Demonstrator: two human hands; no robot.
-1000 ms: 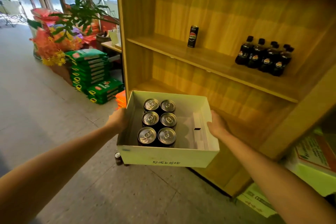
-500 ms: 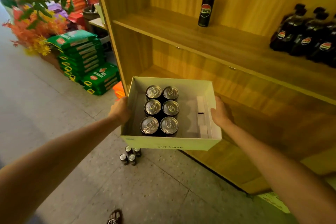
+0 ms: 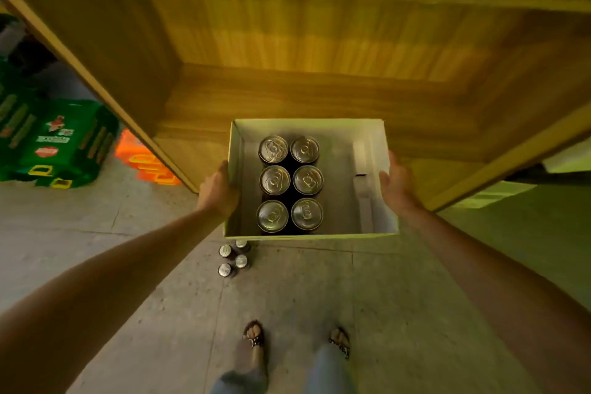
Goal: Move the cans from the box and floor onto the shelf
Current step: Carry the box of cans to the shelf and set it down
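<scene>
I hold a white cardboard box [image 3: 380,150] in front of the wooden shelf unit, above the floor. Several dark cans with silver tops [image 3: 290,182] stand inside it in two rows, toward its left half. My left hand [image 3: 219,190] grips the box's left wall and my right hand [image 3: 395,184] grips its right wall. Several more cans [image 3: 232,257] stand together on the floor just below the box's near left corner. The lower shelf board [image 3: 287,99] lies bare beyond the box.
The shelf's left side panel [image 3: 96,73] runs diagonally down to the floor. Green packs [image 3: 57,144] and orange packs [image 3: 147,160] are stacked on the floor to its left. My two sandalled feet [image 3: 294,339] stand on the grey floor below the box.
My view has tilted down and closer to the shelf. The upper shelf with its can and bottles has left the view, and my feet have come into view. Both hands keep hold of the box.
</scene>
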